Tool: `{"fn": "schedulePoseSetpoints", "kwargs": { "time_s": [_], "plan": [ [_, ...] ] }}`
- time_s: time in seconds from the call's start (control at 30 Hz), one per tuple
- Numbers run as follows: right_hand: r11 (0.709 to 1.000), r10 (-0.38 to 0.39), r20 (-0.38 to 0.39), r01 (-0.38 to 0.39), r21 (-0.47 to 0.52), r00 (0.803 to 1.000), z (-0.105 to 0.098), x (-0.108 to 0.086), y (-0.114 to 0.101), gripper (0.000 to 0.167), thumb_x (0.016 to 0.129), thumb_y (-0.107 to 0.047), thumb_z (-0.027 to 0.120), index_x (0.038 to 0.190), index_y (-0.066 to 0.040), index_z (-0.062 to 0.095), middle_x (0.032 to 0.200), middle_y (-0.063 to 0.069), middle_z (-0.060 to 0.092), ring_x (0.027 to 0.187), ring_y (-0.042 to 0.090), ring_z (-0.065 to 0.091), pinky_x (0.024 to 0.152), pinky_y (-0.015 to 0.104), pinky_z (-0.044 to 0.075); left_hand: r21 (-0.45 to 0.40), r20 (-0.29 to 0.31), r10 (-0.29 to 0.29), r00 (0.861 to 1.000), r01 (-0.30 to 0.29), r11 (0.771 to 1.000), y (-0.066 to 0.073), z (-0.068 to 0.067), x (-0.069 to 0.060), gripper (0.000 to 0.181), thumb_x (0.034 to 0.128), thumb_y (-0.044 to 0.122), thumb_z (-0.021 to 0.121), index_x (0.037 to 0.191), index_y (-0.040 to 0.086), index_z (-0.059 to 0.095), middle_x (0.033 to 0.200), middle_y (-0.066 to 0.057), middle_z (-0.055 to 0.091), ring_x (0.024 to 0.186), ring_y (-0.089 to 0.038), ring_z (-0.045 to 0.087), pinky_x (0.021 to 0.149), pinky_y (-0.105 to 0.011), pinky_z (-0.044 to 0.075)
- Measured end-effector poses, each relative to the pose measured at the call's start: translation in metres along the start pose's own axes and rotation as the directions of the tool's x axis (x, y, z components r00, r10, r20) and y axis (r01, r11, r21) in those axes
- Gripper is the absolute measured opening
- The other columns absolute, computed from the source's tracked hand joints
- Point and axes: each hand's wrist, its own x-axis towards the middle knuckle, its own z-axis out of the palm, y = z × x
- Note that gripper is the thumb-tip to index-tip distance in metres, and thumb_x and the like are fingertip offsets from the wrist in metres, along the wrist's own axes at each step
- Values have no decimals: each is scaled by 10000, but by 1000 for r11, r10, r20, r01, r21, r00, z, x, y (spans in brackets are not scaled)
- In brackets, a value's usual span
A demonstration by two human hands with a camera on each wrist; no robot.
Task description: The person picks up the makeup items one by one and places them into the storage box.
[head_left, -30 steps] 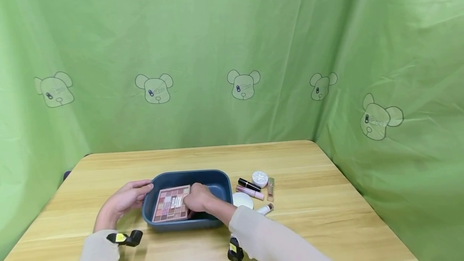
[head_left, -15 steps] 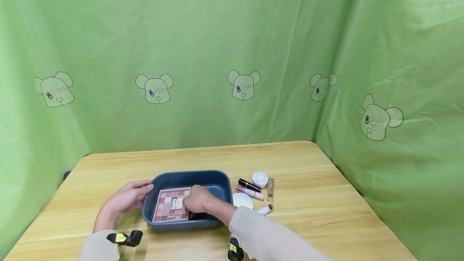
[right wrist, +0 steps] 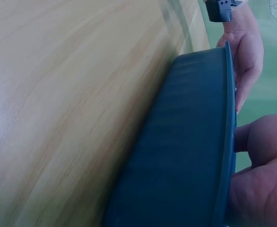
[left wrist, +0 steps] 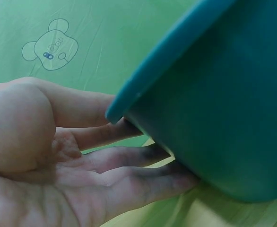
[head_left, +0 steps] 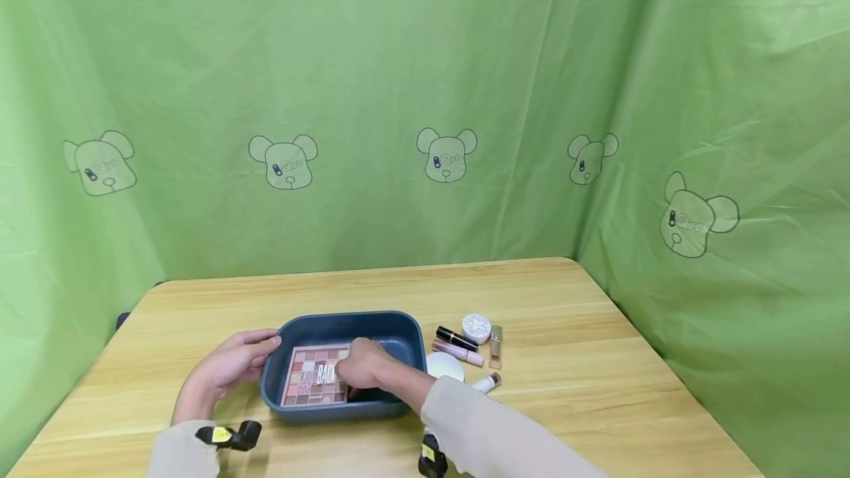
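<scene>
A dark blue plastic bin (head_left: pixel 405 324) sits on the table, with a pink eyeshadow palette (head_left: pixel 313 376) lying face up in its left part. My left hand (head_left: pixel 229 369) holds the bin's left end, thumb at the rim (left wrist: pixel 143 75) and fingers against the outer wall. Down inside the bin is my right hand (head_left: pixel 365 364), knuckles bent, at the palette's right edge. Its fingertips are hidden, so what it grips cannot be told. Below it a dark reddish patch (head_left: pixel 355 394) shows, too covered to identify. The right wrist view shows the bin's outer side (right wrist: pixel 186 137) hiding those fingers.
Right of the bin lie a round white compact (head_left: pixel 476 328), a black tube (head_left: pixel 457 338), a pink tube (head_left: pixel 458 352), a green-capped tube (head_left: pixel 496 347), a white disc (head_left: pixel 445 367) and a white tube (head_left: pixel 487 383). A green curtain (head_left: pixel 372 227) stands behind the wooden table (head_left: pixel 564 404).
The palette has turned slightly and shifted a little to the right in the bin. Both hands and the bin stay almost where they were.
</scene>
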Motion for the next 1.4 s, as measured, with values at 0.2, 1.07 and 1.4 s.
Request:
{"fn": "schedulePoseSetpoints", "kwargs": {
  "time_s": [0.2, 1.07, 1.4],
  "plan": [
    [1000, -15, -3, 15, 3, 1000, -1, -1, 1, 203, 905, -65, 586, 708, -50, 632, 642, 90, 672, 567, 200, 635, 488, 235, 370, 2, 8, 1, 1000, -1, 1000, 1, 0, 0, 647, 1072, 219, 493, 1504, -191, 241, 1414, -373, 514, 1239, -378, 632, 992, -439, 584],
    [999, -49, -30, 49, 2, 998, -52, -5, 2, 323, 978, -158, 627, 1229, 46, 650, 1086, 154, 703, 671, 242, 728, 866, 403, 602, 2, 0, 2, 1000, -2, 1000, 1, 1, -1, 637, 1073, 210, 489, 1499, -195, 243, 1420, -380, 503, 1262, -415, 608, 1002, -453, 576],
    [995, -90, -87, 93, 42, 992, -84, -7, 17, 226, 974, -95, 599, 1133, 41, 683, 803, 157, 685, 687, 297, 710, 654, 359, 619, -4, 15, 8, 1000, -8, 1000, 1, -1, -1, 661, 1072, 223, 492, 1500, -203, 224, 1413, -378, 513, 1225, -337, 642, 991, -429, 585]
  ]
}}
